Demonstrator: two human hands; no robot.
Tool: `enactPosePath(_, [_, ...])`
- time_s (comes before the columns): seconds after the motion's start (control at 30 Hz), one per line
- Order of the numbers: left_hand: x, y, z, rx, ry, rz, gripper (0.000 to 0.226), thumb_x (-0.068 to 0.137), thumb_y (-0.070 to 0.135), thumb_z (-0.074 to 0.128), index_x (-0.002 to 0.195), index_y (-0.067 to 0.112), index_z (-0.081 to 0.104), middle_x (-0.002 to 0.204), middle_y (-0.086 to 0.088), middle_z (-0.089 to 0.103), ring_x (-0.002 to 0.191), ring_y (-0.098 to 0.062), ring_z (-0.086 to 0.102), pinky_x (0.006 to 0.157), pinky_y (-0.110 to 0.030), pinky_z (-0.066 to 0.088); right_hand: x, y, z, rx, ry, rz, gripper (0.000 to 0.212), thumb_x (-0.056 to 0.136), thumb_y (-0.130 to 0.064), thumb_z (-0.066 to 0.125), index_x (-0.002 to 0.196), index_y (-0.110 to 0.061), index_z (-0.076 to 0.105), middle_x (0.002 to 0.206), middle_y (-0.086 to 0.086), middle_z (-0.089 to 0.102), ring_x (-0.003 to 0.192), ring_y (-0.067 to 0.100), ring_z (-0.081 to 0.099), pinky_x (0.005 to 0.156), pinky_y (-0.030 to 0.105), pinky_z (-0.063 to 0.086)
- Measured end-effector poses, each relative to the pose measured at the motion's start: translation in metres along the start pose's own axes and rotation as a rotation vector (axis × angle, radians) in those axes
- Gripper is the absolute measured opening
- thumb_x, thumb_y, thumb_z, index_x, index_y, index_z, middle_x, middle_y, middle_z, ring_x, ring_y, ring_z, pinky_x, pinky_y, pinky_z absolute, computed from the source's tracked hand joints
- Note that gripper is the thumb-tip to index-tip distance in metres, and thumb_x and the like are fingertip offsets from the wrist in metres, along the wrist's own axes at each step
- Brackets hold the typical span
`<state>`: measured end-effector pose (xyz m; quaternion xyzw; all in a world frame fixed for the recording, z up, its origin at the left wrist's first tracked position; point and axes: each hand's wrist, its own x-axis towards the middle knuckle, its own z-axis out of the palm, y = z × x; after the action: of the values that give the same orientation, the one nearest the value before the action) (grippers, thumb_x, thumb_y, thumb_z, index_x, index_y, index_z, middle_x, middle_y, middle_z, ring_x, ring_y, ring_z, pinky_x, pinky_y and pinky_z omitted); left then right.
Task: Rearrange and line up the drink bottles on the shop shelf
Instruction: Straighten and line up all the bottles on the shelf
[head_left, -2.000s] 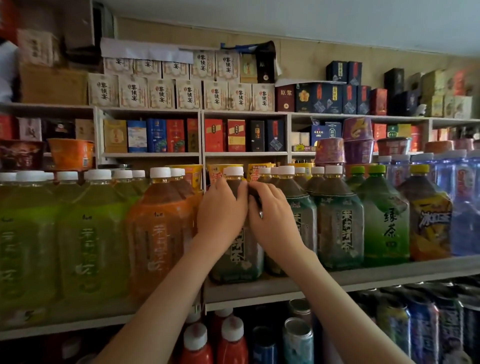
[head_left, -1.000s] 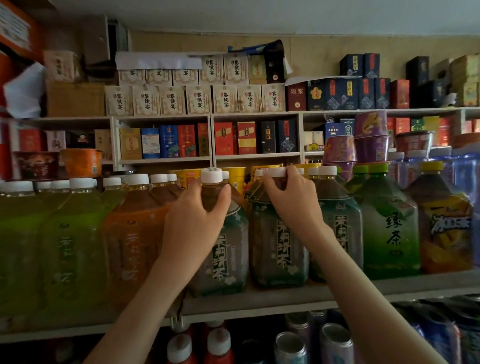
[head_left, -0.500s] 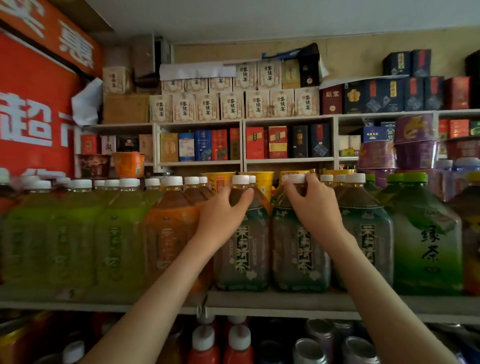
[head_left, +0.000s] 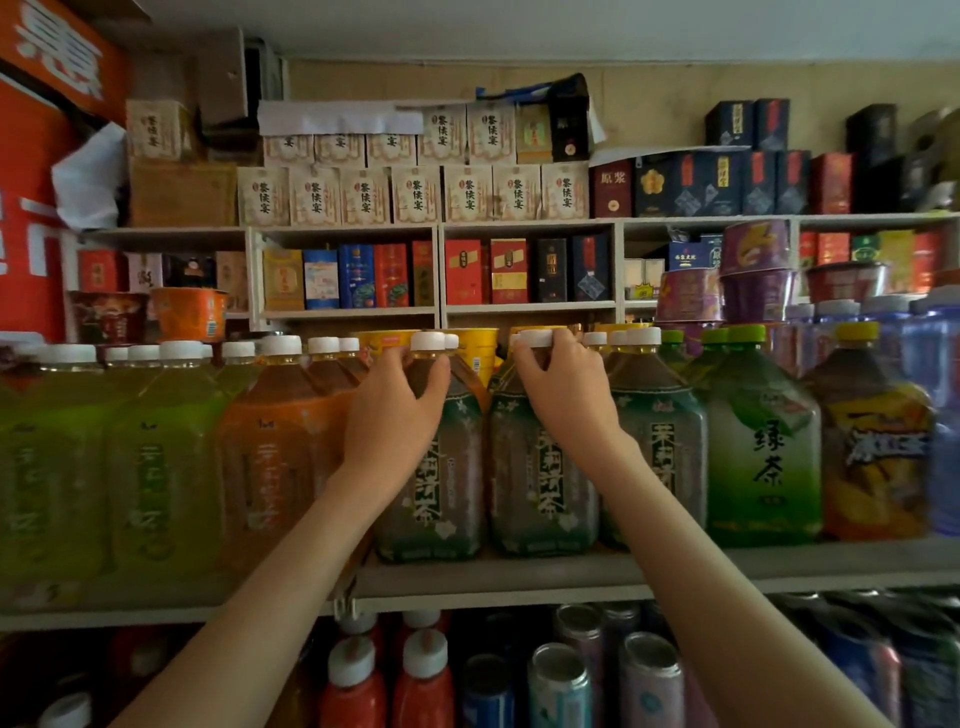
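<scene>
Two dark jasmine-tea bottles with white caps stand side by side at the front of the shelf. My left hand grips the neck of the left tea bottle, fingers curled round it just under the cap. My right hand grips the neck and cap of the right tea bottle. A third bottle of the same tea stands just right of my right wrist. Both held bottles stand upright on the shelf board.
Left of my hands stand an orange tea bottle and several green ones. To the right are a green-capped tea bottle, a yellow-capped one and blue water bottles. Cans and red bottles fill the shelf below; boxes line the shelves behind.
My hands, together on one bottle two seconds ago, have parted, and each now holds its own tea bottle by the neck. The two bottles stand apart, side by side.
</scene>
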<state>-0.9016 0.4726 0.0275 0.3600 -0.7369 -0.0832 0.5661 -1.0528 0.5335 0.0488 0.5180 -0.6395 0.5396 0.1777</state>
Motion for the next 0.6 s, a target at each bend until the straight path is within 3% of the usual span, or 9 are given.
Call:
enactPosePath(0.1, [-0.022, 0.014, 0.009, 0.155, 0.179, 0.141, 0.069, 0.089, 0.042, 0.055, 0.142, 0.005, 0.031, 0.138, -0.012, 0.045, 0.127, -0.025, 0.044, 0.102, -0.032, 0.035, -0.004, -0.002, -0.002, 0.016, -0.035, 0.03, 0.035, 0.095, -0.044, 0.044, 0.106, -0.011, 0.05, 0.09, 0.001, 0.059, 0.073, 0.011, 0.055, 0.057, 0.024, 0.045])
enactPosePath(0.17, [-0.033, 0.02, 0.015, 0.27, 0.18, 0.254, 0.074, 0.085, 0.043, 0.059, 0.142, 0.005, 0.029, 0.144, -0.017, 0.036, 0.133, -0.03, 0.035, 0.111, -0.041, 0.028, -0.009, -0.003, -0.005, 0.053, -0.06, 0.051, 0.036, 0.095, -0.044, 0.045, 0.111, -0.012, 0.047, 0.097, 0.003, 0.061, 0.086, 0.017, 0.061, 0.07, 0.034, 0.054])
enactPosePath(0.27, [-0.04, 0.021, 0.018, 0.352, 0.107, 0.283, 0.077, 0.084, 0.045, 0.061, 0.144, 0.01, 0.029, 0.151, -0.016, 0.023, 0.14, -0.032, 0.022, 0.113, -0.051, 0.024, -0.025, -0.002, -0.006, -0.014, 0.004, -0.043, 0.052, 0.094, -0.04, 0.048, 0.134, -0.01, 0.036, 0.125, 0.006, 0.054, 0.113, 0.021, 0.055, 0.092, 0.036, 0.049])
enactPosePath(0.37, [-0.048, 0.019, 0.011, 0.298, 0.057, 0.307, 0.076, 0.085, 0.043, 0.062, 0.146, 0.013, 0.028, 0.156, -0.012, 0.015, 0.143, -0.028, 0.012, 0.116, -0.047, 0.015, -0.044, -0.009, -0.005, -0.043, 0.163, -0.199, 0.055, 0.094, -0.033, 0.051, 0.139, -0.008, 0.033, 0.131, 0.006, 0.048, 0.122, 0.02, 0.045, 0.101, 0.033, 0.036])
enactPosePath(0.47, [-0.058, 0.014, -0.009, 0.179, 0.039, 0.303, 0.068, 0.084, 0.041, 0.057, 0.143, 0.016, 0.035, 0.155, -0.006, 0.019, 0.142, -0.022, 0.016, 0.114, -0.041, 0.016, -0.061, -0.028, 0.004, 0.022, 0.232, -0.32, 0.046, 0.091, -0.023, 0.054, 0.133, -0.01, 0.04, 0.125, 0.004, 0.053, 0.118, 0.018, 0.047, 0.102, 0.032, 0.034])
enactPosePath(0.53, [-0.062, 0.008, -0.03, 0.108, 0.034, 0.304, 0.064, 0.081, 0.039, 0.054, 0.14, 0.017, 0.04, 0.152, -0.002, 0.026, 0.139, -0.016, 0.024, 0.111, -0.03, 0.02, -0.073, -0.046, 0.014, 0.08, 0.218, -0.381, 0.04, 0.09, -0.017, 0.054, 0.128, -0.012, 0.044, 0.12, 0.002, 0.055, 0.114, 0.014, 0.048, 0.098, 0.027, 0.037])
enactPosePath(0.6, [-0.066, -0.004, -0.056, 0.081, 0.054, 0.322, 0.06, 0.08, 0.034, 0.055, 0.137, 0.016, 0.044, 0.146, 0.0, 0.035, 0.132, -0.007, 0.031, 0.105, -0.011, 0.023, -0.084, -0.065, 0.028, 0.156, 0.176, -0.439, 0.036, 0.089, -0.013, 0.055, 0.124, -0.011, 0.048, 0.116, 0.001, 0.056, 0.109, 0.012, 0.049, 0.093, 0.025, 0.04])
